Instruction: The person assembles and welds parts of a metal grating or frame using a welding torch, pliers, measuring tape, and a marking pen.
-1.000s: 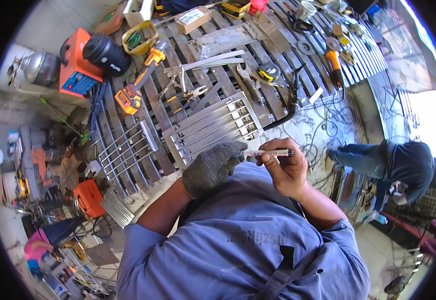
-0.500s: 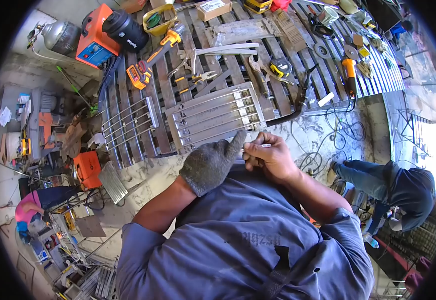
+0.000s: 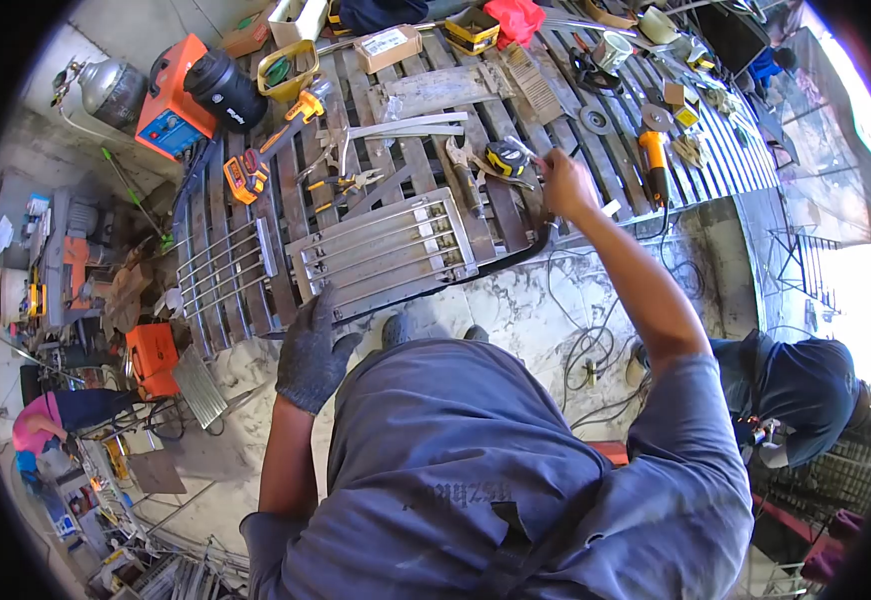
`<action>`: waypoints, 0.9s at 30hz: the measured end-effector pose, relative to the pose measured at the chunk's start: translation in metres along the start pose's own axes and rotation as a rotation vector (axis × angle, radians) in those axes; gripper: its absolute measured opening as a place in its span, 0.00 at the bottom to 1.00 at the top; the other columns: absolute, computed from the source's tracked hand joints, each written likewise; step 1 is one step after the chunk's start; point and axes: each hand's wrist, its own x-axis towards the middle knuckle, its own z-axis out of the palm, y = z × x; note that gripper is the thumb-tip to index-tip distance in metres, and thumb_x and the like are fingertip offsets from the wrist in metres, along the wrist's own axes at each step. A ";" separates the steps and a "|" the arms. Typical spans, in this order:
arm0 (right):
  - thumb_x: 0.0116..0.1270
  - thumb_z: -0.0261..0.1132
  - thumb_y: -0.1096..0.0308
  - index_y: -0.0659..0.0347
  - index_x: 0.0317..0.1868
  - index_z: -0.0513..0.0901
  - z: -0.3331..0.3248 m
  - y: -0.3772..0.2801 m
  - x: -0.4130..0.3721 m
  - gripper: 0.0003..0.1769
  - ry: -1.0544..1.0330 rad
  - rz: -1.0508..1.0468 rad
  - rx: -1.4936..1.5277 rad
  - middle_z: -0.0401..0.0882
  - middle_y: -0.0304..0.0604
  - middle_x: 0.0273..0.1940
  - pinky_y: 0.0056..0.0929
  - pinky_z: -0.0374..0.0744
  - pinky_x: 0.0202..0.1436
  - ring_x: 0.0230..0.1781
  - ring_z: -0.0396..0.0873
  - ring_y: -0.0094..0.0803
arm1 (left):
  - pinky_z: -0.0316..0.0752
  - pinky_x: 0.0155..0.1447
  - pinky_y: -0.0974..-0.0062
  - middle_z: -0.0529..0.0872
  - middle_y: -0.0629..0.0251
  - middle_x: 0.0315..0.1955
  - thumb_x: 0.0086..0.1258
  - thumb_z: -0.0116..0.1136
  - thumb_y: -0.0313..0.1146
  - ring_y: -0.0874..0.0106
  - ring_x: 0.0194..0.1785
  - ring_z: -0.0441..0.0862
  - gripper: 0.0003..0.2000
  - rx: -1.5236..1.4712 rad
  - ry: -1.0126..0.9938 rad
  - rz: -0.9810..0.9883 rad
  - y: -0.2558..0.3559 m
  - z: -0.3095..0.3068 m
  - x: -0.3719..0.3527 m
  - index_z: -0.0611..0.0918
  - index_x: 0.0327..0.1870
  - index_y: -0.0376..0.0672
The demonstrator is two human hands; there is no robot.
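Observation:
My left hand [image 3: 314,352], in a dark grey glove, is open with fingers spread, its fingertips at the near-left corner of a flat metal plate [image 3: 366,268]. Several thin metal rods [image 3: 381,240] lie across that plate, with light blocks near their right ends. My bare right hand [image 3: 568,186] reaches over the bench with its fingers curled. From its fingertips a thin whitish stick [image 3: 524,149] points toward a yellow and black tape measure [image 3: 506,158]. Under the same hand runs a black torch [image 3: 553,228], its handle partly hidden.
Beside the plate lies a welded rod grate [image 3: 224,268]. Locking pliers [image 3: 466,175], an orange angle grinder [image 3: 653,165] and a cordless tool [image 3: 246,176] rest on the slatted bench [image 3: 506,215]. Cables [image 3: 591,345] coil on the floor. One person [image 3: 801,395] bends at right; another [image 3: 51,425] works at left.
My hands have parted from in front of my body. The right went out over the bench by the tape measure; the gloved left moved down to the plate's corner. My view has shifted right.

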 end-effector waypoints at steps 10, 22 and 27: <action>0.81 0.71 0.62 0.60 0.59 0.94 0.086 0.042 0.163 0.15 -0.106 -0.084 -0.326 0.84 0.55 0.71 0.51 0.86 0.76 0.78 0.79 0.55 | 0.73 0.81 0.47 0.79 0.37 0.77 0.76 0.75 0.42 0.39 0.80 0.75 0.43 0.137 -0.057 -0.422 0.038 0.024 -0.132 0.68 0.88 0.39; 0.77 0.69 0.70 0.52 0.63 0.94 0.093 0.041 0.178 0.18 -0.303 -0.077 -0.259 0.88 0.55 0.68 0.52 0.86 0.74 0.73 0.85 0.57 | 0.75 0.79 0.46 0.79 0.38 0.76 0.76 0.75 0.42 0.39 0.78 0.77 0.40 0.148 -0.085 -0.628 0.072 0.054 -0.190 0.70 0.86 0.40; 0.76 0.66 0.73 0.51 0.68 0.91 0.062 0.051 0.111 0.22 -0.082 -0.361 -0.131 0.86 0.55 0.66 0.53 0.85 0.72 0.71 0.82 0.56 | 0.78 0.74 0.49 0.84 0.45 0.70 0.77 0.73 0.39 0.43 0.72 0.81 0.29 0.165 -0.089 -0.472 0.065 0.054 -0.134 0.80 0.76 0.40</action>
